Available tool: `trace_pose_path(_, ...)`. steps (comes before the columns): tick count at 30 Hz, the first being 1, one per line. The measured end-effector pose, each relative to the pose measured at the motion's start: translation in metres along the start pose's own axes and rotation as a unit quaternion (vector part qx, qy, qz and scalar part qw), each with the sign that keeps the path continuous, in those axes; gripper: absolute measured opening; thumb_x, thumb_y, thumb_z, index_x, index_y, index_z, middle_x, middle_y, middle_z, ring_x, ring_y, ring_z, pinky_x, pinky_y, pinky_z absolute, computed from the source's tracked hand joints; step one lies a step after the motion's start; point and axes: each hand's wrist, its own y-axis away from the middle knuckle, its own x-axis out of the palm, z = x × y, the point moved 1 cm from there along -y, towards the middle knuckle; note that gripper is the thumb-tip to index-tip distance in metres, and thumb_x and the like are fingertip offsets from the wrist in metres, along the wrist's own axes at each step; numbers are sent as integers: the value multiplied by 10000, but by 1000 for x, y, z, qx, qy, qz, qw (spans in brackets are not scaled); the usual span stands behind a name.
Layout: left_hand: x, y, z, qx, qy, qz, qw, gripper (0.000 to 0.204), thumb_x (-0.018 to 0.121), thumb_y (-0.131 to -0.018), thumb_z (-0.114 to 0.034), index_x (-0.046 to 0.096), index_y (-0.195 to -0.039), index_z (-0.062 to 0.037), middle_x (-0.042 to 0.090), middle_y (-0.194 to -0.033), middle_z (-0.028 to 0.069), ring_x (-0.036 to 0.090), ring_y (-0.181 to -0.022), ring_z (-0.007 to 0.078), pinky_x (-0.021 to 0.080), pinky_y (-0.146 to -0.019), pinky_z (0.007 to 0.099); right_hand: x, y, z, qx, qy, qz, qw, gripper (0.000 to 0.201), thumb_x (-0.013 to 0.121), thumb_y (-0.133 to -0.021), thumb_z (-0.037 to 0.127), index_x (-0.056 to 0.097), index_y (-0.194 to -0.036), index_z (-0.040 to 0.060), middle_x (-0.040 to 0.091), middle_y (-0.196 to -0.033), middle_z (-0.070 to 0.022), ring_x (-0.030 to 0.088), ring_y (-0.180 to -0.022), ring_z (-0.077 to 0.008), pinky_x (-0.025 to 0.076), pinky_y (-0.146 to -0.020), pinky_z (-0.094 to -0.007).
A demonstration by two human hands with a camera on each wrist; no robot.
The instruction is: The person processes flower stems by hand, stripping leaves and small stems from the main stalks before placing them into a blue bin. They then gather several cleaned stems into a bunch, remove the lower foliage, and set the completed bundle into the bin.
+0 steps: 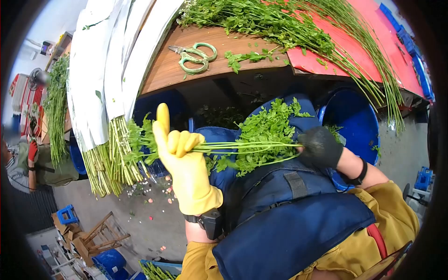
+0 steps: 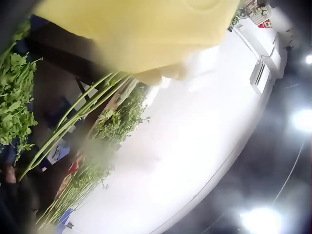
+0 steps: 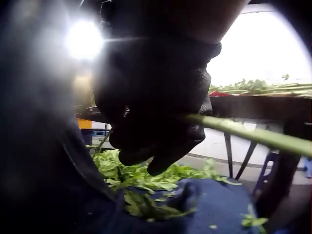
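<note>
My left hand (image 1: 189, 170), in a yellow rubber glove, grips a small bunch of long green stems (image 1: 242, 146) close to its leafy tops (image 1: 142, 142). Its index finger points up. The stems run level across my lap to my right hand (image 1: 322, 148), in a black glove, whose curled fingers hold their far ends. In the right wrist view a stem (image 3: 263, 135) enters the dark fingers (image 3: 195, 134). A heap of loose green leaves (image 1: 266, 128) lies on the dark blue apron (image 1: 298, 228), beneath the stems.
Green-handled scissors (image 1: 198, 58) lie on the wooden table (image 1: 154, 77). More leafy stems (image 1: 261, 23) spread over the table and a red sheet (image 1: 368, 28). White-wrapped bundles (image 1: 98, 74) hang over the table's left edge. A blue bin (image 1: 368, 121) stands by my right arm.
</note>
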Motion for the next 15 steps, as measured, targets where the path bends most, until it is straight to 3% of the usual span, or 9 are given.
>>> trace_pose_path(1,-9,-7,-11,-13,58,60,996,455,426,-1147,-354,528,-1525,-121,248,-592,-133,277,-521,6,300,-574,194,-5,14,-13,10,34,8,999,190,725,-843,248,673,-826,66,659,-766,-189,666,-741,-419,506,-659,-540)
trace_pose_path(2,-7,-7,-18,48,-32,1,998,450,421,-1148,-362,543,-1514,-130,273,-566,-137,275,-495,9,301,-568,197,-12,32,-29,39,45,16,998,183,731,-834,251,682,-832,74,663,-771,-186,665,-734,-417,506,-651,-536)
trace_pose_path(5,6,-8,-31,35,-3,-44,998,441,411,-1146,-385,595,-1471,-150,326,-493,-140,277,-425,20,307,-547,206,-17,97,-85,109,122,-1,987,166,744,-821,262,704,-830,101,672,-758,-159,669,-720,-401,516,-663,-524)
trace_pose_path(7,27,-2,-13,28,-80,-95,992,446,399,-1147,-393,611,-1456,-150,326,-485,-139,279,-419,21,299,-535,208,-27,119,-105,204,191,73,957,214,770,-787,259,724,-908,90,695,-842,-156,675,-808,-388,516,-722,-516)
trace_pose_path(8,14,-9,-11,7,-42,-59,997,455,393,-1148,-404,617,-1450,-148,311,-482,-135,269,-422,23,308,-532,209,-30,126,-109,255,223,108,935,253,784,-770,258,734,-947,84,706,-883,-155,678,-853,-381,516,-752,-513)
trace_pose_path(11,3,-19,-8,-32,89,-17,995,462,391,-1148,-414,611,-1457,-150,295,-486,-132,258,-427,27,331,-543,210,-59,120,-84,250,247,83,933,501,831,-714,281,714,-1141,46,709,-1115,-188,662,-1039,-400,514,-877,-512)
trace_pose_path(12,3,-18,-7,-44,115,1,992,456,408,-1145,-411,597,-1469,-151,283,-499,-129,260,-441,26,358,-558,215,-58,120,-92,219,150,66,962,700,873,-710,344,660,-1301,35,659,-1277,-199,614,-1168,-419,489,-979,-512)
trace_pose_path(14,6,-16,1,-29,62,-31,997,453,419,-1142,-413,596,-1467,-152,289,-510,-130,278,-448,19,365,-557,217,-41,93,-77,19,22,-99,995,627,863,-770,400,681,-1249,37,698,-1117,-187,663,-1045,-409,520,-917,-503)
trace_pose_path(15,8,-14,7,-19,35,-47,998,452,424,-1140,-413,596,-1466,-152,291,-515,-130,287,-451,16,368,-557,218,-43,70,-50,18,-35,-70,997,615,886,-774,374,680,-1237,27,699,-1114,-184,672,-1032,-406,527,-900,-494)
